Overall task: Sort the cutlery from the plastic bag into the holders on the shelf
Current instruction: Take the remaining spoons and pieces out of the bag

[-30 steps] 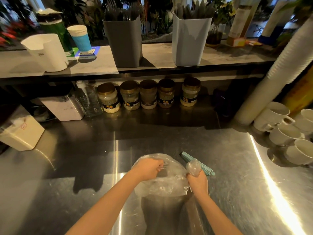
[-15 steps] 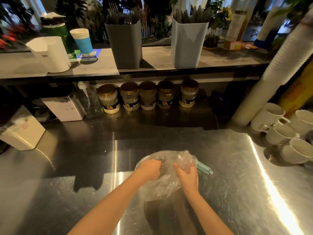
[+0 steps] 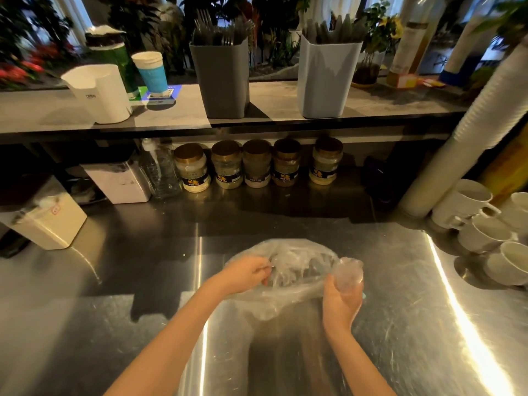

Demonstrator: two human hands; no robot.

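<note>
A clear plastic bag (image 3: 291, 270) lies on the steel counter in front of me. My left hand (image 3: 247, 274) pinches its left side, the fingertips at a thin metal piece I cannot make out. My right hand (image 3: 341, 302) grips the bag's bunched right end, which sticks up above my fingers. Whatever else is in the bag is hidden by the crumpled plastic. On the shelf (image 3: 385, 101) stand a dark grey holder (image 3: 221, 78) with forks and a light blue holder (image 3: 325, 78) with dark handles sticking up.
Several jars (image 3: 257, 164) line up under the shelf. White mugs (image 3: 485, 232) crowd the counter's right edge beside a tall leaning stack of cups (image 3: 483, 115). A white jug (image 3: 98, 92) and blue cup (image 3: 151, 72) stand on the shelf's left. White boxes (image 3: 45, 224) sit at the left.
The teal utensils lying to the right of the bag have gone out of sight. My right hand moved left, then back right, gripping the bunched end. The left hand kept pinching the bag.
</note>
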